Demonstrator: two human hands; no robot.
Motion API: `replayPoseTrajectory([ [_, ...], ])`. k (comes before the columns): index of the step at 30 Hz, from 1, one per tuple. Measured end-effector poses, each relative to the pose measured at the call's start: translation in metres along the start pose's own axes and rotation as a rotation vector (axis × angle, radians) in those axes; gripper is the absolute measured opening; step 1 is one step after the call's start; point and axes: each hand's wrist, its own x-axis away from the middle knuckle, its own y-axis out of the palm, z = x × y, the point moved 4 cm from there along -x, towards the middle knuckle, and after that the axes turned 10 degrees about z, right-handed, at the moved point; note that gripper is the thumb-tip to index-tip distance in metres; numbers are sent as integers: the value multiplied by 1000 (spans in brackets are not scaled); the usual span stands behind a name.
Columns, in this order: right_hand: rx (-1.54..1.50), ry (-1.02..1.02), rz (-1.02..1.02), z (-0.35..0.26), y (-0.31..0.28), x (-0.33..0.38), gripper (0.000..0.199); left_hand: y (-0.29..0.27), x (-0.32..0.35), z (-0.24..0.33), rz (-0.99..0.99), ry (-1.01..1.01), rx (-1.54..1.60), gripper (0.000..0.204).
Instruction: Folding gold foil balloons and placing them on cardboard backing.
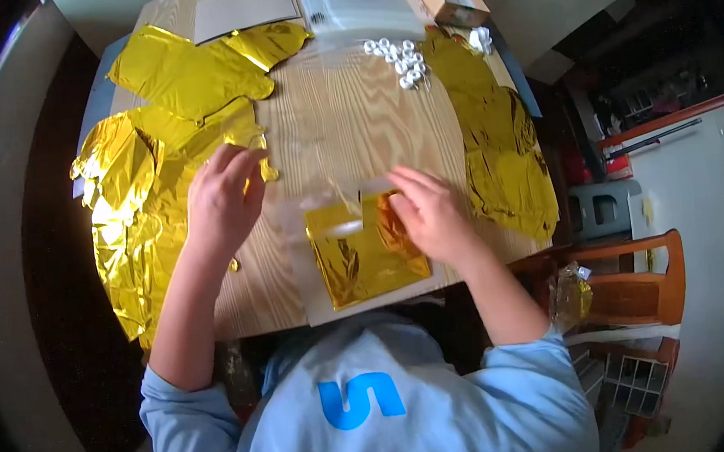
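Observation:
A flat square of folded gold foil [357,270] lies inside a clear plastic bag [303,293] at the table's near edge. My right hand [435,219] rests at the bag's upper right, fingers stretched out and thumb apart, over the foil's crumpled orange-looking corner. Left of the bag, my left hand [224,196] is raised with its fingers pinched together. Something thin and transparent shows by those fingertips; whether they grip it is unclear. A narrow clear strip stands up faintly above the bag's top edge.
Gold foil sheets [138,213] cover the left side, and another foil sheet [497,134] lies on the right. Toward the back are small white rings [403,61], stacked clear bags [358,4], grey-brown cardboard [246,12] and an open box [454,8]. A wooden chair [638,286] stands at right.

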Motion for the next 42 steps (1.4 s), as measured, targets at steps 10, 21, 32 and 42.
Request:
replayPoseTrajectory([
  [10, 64, -299, -37, -16, 43, 67, 48, -2, 17, 24, -30, 167, -47, 22],
  [21, -755, 659, 768, 47, 10, 237, 30, 15, 43, 32, -288, 232, -121, 26],
  [32, -1087, 726, 143, -31, 73, 206, 47, 20, 42, 35, -453, 265, -150, 12],
  [42, -1003, 800, 464, -16, 28, 220, 33, 16, 53, 47, -302, 325, -95, 11],
])
